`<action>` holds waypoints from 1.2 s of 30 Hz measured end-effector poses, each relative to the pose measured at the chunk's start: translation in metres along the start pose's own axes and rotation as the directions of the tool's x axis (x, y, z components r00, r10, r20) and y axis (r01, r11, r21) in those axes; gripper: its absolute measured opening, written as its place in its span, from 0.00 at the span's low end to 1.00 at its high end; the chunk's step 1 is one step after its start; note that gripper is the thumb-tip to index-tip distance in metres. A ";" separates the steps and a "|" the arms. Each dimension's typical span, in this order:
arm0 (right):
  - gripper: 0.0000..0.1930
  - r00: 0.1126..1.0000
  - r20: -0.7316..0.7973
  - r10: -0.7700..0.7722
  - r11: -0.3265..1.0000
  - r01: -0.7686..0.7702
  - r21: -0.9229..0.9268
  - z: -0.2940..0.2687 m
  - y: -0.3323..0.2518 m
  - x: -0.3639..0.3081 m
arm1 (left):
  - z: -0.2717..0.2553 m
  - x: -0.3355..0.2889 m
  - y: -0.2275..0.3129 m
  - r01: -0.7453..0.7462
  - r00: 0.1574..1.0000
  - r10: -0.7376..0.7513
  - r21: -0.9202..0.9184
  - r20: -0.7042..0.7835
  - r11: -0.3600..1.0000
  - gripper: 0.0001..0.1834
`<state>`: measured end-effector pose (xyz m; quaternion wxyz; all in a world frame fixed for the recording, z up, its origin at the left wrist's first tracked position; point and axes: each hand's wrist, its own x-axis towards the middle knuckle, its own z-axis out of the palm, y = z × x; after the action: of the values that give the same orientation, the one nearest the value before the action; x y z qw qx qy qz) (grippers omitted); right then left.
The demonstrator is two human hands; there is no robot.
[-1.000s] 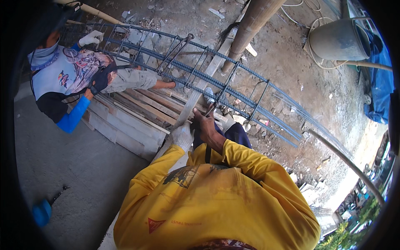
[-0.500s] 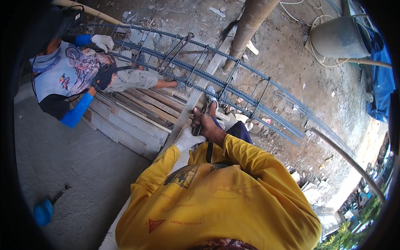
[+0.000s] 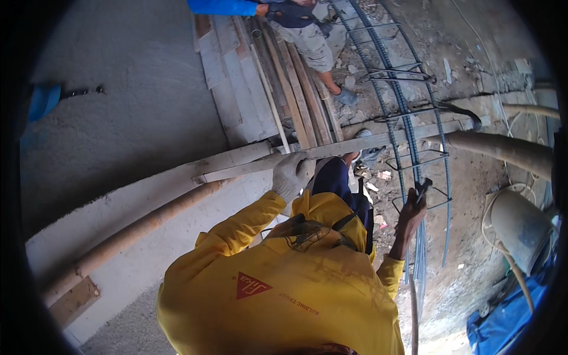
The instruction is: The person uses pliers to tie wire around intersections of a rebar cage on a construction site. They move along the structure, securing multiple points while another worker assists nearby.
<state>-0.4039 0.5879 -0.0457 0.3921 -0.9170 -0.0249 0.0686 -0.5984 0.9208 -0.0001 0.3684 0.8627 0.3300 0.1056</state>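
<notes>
A long steel cage (image 3: 408,121), made of ribbed bars with thin square loops around them, runs down from the top of the view. The right hand (image 3: 412,213) is bare and is at the low end of the cage, in front of its bars. Its fingers are curled all the way around a small dark tool (image 3: 423,188) — the top of the tool pokes out above the fist, near one of the loops. The left hand (image 3: 290,176) wears a pale glove and is well to the left of the cage. Its fingers are bent, and it is up against a long wooden board (image 3: 367,143) that goes across under the cage. The view does not tell if the glove is holding the board tight or just resting on it. The person's yellow shirt (image 3: 278,290) fills the space below and left of the cage. Up and to the left of the cage is a pile of planks (image 3: 296,89), and a co-worker in light shorts (image 3: 307,47) is between the two. To the right of the cage there is a fat brown pole (image 3: 497,151). Lower on that same side are a grey bucket (image 3: 523,222) and a crumpled blue sheet (image 3: 503,325) — both well apart from the cage.
</notes>
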 end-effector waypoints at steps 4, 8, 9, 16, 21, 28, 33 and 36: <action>0.17 0.958 0.194 0.213 0.892 -0.110 -0.438 -0.060 0.062 0.018 | -0.147 -0.015 -0.018 0.073 0.992 0.026 0.748 -0.121 0.660 0.15; 0.17 0.937 0.342 0.077 0.904 0.078 -0.419 -0.057 0.102 0.018 | -0.285 -0.044 -0.054 0.098 0.899 -0.438 0.980 -0.014 0.170 0.21; 0.18 0.932 0.354 0.077 0.906 0.082 -0.415 -0.057 0.107 0.019 | -0.305 -0.053 -0.067 0.093 0.739 -0.674 0.993 -0.016 0.078 0.22; 0.15 0.941 0.335 0.048 0.811 0.160 -0.564 -0.056 0.101 0.014 | -0.330 -0.130 -0.155 0.132 0.701 -0.701 0.990 -0.131 -0.053 0.11; 0.16 0.955 0.293 0.033 0.800 0.151 -0.581 -0.049 0.086 0.013 | -0.336 -0.125 -0.177 0.078 0.775 -0.621 0.993 -0.116 -0.088 0.09; 0.22 0.952 0.305 0.024 0.813 0.159 -0.560 -0.054 0.081 0.008 | -0.335 -0.120 -0.171 0.010 0.684 -0.724 0.993 -0.095 -0.121 0.08; 0.15 0.951 0.308 -0.015 0.804 0.195 -0.562 -0.051 0.091 0.008 | -0.334 -0.123 -0.168 0.019 0.760 -0.643 0.992 -0.097 -0.127 0.09; 0.16 0.956 0.292 -0.032 0.780 0.206 -0.590 -0.051 0.093 0.007 | -0.331 -0.134 -0.172 0.005 0.845 -0.522 0.980 -0.111 -0.200 0.08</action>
<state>-0.3902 0.4872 -0.0787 0.0690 -0.9731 -0.1566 0.1542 -0.9254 1.1092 0.1203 -0.3373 0.7453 0.4020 -0.4112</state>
